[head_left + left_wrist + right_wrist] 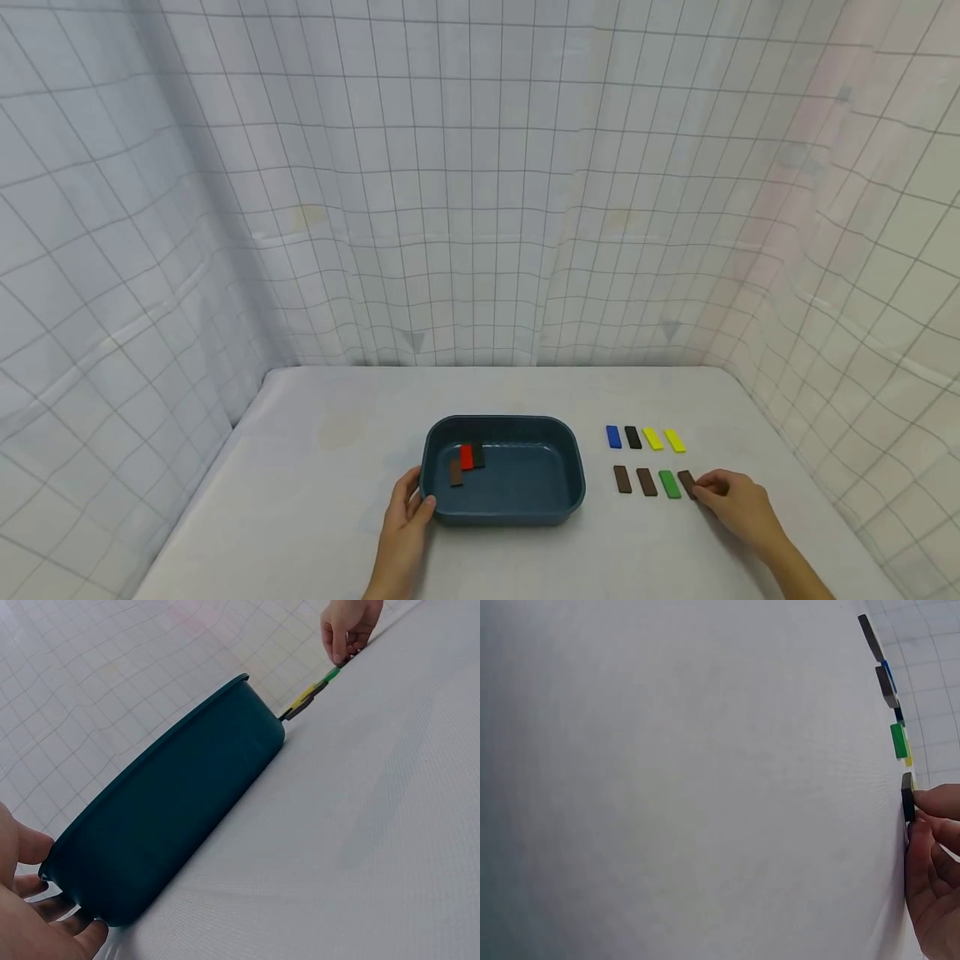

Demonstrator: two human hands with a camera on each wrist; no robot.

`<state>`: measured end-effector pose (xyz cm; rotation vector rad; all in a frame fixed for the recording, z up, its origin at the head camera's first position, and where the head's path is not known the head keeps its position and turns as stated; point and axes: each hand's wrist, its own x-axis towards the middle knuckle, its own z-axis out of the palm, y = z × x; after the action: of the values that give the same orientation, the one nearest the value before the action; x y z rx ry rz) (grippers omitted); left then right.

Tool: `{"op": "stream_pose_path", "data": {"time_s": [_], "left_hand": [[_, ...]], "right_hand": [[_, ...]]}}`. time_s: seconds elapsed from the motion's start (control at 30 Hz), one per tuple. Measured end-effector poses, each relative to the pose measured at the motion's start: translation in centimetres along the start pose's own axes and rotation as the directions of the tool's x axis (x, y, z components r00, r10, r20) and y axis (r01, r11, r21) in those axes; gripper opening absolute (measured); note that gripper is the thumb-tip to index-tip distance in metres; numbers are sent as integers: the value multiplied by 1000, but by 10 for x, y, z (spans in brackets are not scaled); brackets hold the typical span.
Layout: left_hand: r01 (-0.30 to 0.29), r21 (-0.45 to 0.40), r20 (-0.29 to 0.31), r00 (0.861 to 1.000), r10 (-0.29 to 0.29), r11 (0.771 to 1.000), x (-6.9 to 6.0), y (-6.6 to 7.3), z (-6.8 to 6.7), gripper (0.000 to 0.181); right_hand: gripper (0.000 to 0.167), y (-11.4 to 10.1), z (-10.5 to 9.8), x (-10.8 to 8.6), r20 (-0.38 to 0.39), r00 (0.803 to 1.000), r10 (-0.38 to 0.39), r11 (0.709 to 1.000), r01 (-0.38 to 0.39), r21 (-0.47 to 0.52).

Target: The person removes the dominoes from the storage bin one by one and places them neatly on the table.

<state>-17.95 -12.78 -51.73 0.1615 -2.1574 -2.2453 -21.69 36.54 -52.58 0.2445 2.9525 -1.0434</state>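
Note:
A dark teal plastic tub [510, 518] stands on the table. At its left end my left hand [402, 529] grips it, thumb at the rim and fingers along the outer wall. Inside, towards the left, lie a red block [467, 457], a black block [478, 455] and a brown block [455, 473]. Right of the tub, my right hand [741, 507] pinches a dark brown block [686, 481] at the right end of the near row. In the right wrist view, thumb and fingertips touch one end of this block [907, 798]. Whether it is lifted I cannot tell.
Beside the held block are a green block [670, 484] and two brown blocks [647, 482]. The far row has a blue block [613, 437], a black block [633, 437] and two yellow blocks [652, 439]. White gridded curtains [480, 208] enclose the white-covered table [315, 500].

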Motion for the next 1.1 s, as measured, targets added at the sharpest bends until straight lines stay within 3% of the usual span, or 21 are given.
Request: {"op": "stream_pose_path", "data": {"time_s": [0.4,0.53,0.8,1.1], "left_hand": [[15,4,-12,1000,-15,1000,-2,2,1,55],[12,-1,-9,1000,-12,1000,-3,2,1,54],[16,-10,-10,1000,-17,1000,-3,1,0,54],[6,-23,-4,1000,-6,1000,-4,0,2,54]], "right_hand": [[23,-4,-4,-1,-11,998,63,998,-63,-11],[26,-10,-6,0,-34,999,23,999,-24,-34],[21,-38,-3,7,-54,990,-130,989,126,-73],[20,-67,6,10,-32,979,-199,979,198,-39]]}}
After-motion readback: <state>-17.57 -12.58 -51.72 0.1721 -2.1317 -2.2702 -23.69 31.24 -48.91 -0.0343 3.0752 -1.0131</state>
